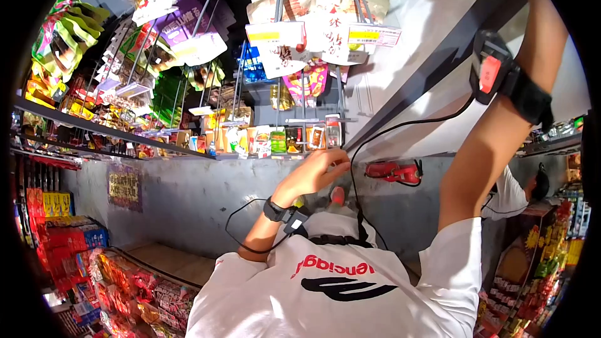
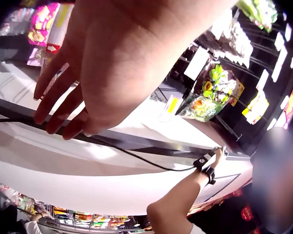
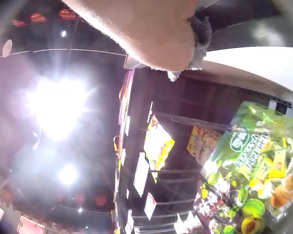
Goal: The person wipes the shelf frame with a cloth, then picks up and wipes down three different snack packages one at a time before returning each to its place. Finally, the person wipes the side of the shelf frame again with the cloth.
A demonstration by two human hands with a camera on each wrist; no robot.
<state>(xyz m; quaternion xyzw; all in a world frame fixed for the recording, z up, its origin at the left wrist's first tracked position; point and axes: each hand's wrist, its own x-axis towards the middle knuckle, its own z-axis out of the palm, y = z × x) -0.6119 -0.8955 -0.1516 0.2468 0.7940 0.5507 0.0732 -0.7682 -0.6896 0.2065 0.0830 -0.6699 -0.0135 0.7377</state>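
Note:
My left hand (image 1: pixel 316 172) hangs below the front edge of the snack shelf, fingers loosely bent and holding nothing. In the left wrist view the fingers of the left hand (image 2: pixel 78 97) are slightly spread before a pale panel and its dark edge strip. My right arm reaches up, its hand beyond the head view's top edge. The right wrist view shows part of the right hand (image 3: pixel 146 34) with a fuzzy grey cloth (image 3: pixel 201 41) in its grip, close to a dark upper surface; its fingertips are hidden. Below it hangs a green snack bag (image 3: pixel 254 165).
Snack bags (image 1: pixel 282 31) hang on metal hooks, above small packs (image 1: pixel 278 141) along the shelf edge. A red fire extinguisher (image 1: pixel 393 171) stands by the wall. Cables run from both wrists. Another person (image 1: pixel 513 191) is at the right; stacked goods (image 1: pixel 144 288) lie at lower left.

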